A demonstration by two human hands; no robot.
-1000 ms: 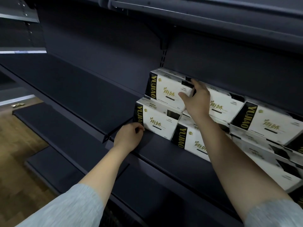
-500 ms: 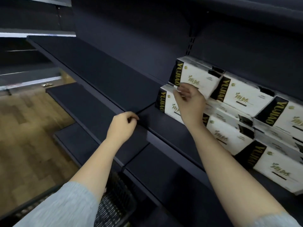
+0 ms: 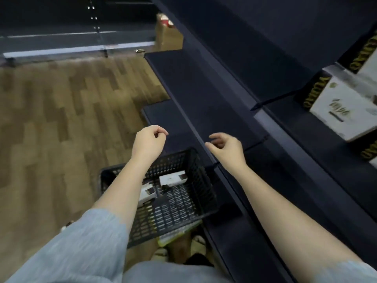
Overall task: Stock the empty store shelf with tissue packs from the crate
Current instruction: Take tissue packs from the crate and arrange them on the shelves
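A black mesh crate [image 3: 195, 193] stands on the floor below me, with white tissue packs [image 3: 172, 178] lying inside. My left hand [image 3: 148, 140] hangs above the crate's far rim, fingers loosely curled, holding nothing. My right hand [image 3: 225, 149] hovers over the edge of a lower dark shelf [image 3: 206, 94], fingers loosely curled and empty. Stacked white and black tissue packs [image 3: 342, 105] sit on the shelf at the far right, partly cut off by the frame.
Dark shelf boards step down on the right, with a long bare stretch to the left of the packs. Wood-pattern floor [image 3: 51, 123] fills the left. A cardboard box [image 3: 168, 35] stands at the far end of the shelving.
Both hands have come away from the stacked packs and the shelf and dropped toward the crate. The view has swung down and left, bringing the crate into sight.
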